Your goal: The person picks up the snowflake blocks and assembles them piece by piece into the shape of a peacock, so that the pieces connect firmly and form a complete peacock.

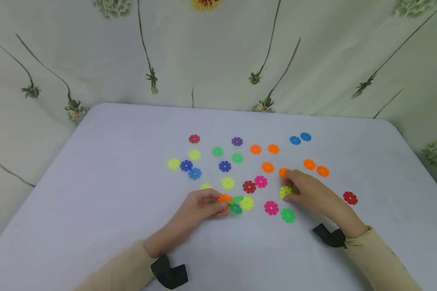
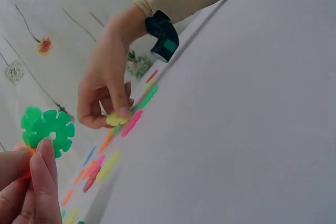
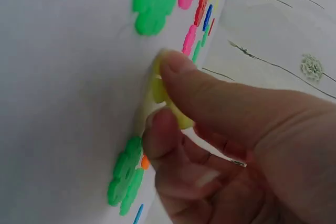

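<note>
Fingers of left hand (image 1: 200,208) pinch small joined disc cluster (image 1: 231,201); right hand (image 1: 306,190) pinches yellow disc (image 1: 285,191) off table (image 1: 94,194). Build barely begun; most loose discs (image 1: 240,161) unjoined.

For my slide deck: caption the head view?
Left hand holds joined snowflake discs; right hand pinches a yellow disc on the table.

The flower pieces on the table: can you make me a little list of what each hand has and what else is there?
left hand: holds joined pieces, green and orange
right hand: pinches a yellow piece at the table
table: white cover, many loose pieces spread across the middle
loose colours: orange, blue, red, pink, green, yellow, purple
nearest loose green piece: lies flat, just in front of the right hand
backdrop: cloth with flower print
</note>
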`<move>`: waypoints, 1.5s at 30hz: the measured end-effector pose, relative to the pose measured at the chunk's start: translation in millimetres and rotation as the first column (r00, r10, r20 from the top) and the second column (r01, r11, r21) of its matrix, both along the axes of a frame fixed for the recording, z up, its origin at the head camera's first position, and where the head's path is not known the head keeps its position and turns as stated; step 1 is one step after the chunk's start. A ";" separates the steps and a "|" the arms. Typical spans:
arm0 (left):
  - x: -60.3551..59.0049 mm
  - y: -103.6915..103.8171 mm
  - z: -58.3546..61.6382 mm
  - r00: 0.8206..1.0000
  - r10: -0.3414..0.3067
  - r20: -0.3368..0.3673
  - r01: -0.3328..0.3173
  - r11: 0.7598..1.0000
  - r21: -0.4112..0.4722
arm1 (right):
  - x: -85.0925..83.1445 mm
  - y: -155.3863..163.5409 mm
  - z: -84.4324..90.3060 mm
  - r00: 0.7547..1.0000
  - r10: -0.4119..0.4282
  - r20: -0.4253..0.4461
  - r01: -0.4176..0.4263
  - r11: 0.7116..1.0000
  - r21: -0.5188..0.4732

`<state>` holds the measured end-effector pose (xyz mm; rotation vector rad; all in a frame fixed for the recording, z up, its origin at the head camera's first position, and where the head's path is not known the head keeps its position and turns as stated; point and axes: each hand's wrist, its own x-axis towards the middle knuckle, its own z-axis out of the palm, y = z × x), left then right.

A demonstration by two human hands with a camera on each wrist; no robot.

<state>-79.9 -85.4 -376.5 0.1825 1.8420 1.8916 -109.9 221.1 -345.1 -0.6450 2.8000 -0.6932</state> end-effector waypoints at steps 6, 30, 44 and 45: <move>-0.5 3.0 -3.0 0.999 -0.019 0.044 0.020 1.000 -0.019 | 10.9 -26.1 -3.0 0.997 0.074 -0.018 -0.075 0.934 -0.350; 7.4 10.6 3.3 0.987 -0.086 0.134 0.080 0.996 0.049 | 43.4 -82.8 -30.1 0.935 0.189 -0.300 -0.345 0.684 -0.642; 5.5 5.8 6.8 0.983 -0.115 0.140 0.101 0.989 0.106 | 43.2 -83.0 -21.3 0.965 0.179 -0.194 -0.263 0.721 -0.641; 3.6 4.6 7.4 0.987 -0.112 0.117 0.103 0.991 0.083 | 39.1 -78.6 -16.3 0.974 0.181 -0.133 -0.224 0.743 -0.631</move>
